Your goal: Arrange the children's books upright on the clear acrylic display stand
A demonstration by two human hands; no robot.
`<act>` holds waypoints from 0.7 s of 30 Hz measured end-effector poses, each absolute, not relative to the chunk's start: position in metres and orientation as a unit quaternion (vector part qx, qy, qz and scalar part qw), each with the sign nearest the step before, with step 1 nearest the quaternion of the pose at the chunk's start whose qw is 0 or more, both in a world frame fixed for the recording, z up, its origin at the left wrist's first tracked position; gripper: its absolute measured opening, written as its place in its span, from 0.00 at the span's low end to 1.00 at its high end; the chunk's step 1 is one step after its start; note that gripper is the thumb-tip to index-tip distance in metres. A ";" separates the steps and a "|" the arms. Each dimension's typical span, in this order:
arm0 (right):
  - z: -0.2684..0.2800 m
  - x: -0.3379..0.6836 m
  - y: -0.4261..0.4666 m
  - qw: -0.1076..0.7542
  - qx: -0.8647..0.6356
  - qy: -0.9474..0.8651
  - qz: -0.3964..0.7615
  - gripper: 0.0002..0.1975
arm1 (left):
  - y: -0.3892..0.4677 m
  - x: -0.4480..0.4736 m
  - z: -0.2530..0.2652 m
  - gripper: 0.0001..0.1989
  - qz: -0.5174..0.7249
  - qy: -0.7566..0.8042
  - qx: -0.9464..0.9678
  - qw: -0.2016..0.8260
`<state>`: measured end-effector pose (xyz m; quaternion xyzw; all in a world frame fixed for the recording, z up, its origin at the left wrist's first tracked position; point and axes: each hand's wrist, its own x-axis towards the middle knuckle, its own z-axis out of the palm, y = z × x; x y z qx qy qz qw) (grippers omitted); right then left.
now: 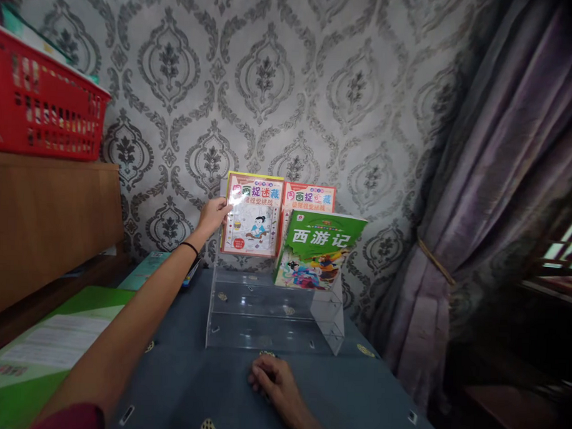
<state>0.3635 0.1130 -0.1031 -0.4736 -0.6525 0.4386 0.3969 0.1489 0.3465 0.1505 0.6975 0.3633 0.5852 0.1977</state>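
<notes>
A clear acrylic display stand (263, 326) with stepped tiers stands on the dark blue patterned tablecloth. My left hand (214, 214) reaches to its upper left, closed on the left edge of a picture book (254, 223) with a pale cover and colourful Chinese lettering. A yellow edge shows just behind that book. Beside it is a similar picture book (310, 195), partly hidden by a green book (320, 250) that leans on the tier in front, slightly tilted. My right hand (271, 378) rests on the cloth before the stand, its fingers curled in, with nothing seen in them.
At left, a red plastic basket (50, 100) sits on a wooden cabinet (51, 225). Below lie a large green-and-white book or folder (51, 344) and a teal book (146, 269). A tied purple curtain (434, 270) hangs at right. Patterned wallpaper (267, 70) is behind the stand.
</notes>
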 end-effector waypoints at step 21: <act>-0.115 0.366 0.118 0.400 -0.465 -0.648 0.452 0.27 | 0.353 0.140 0.140 0.17 0.552 0.369 0.709 0.239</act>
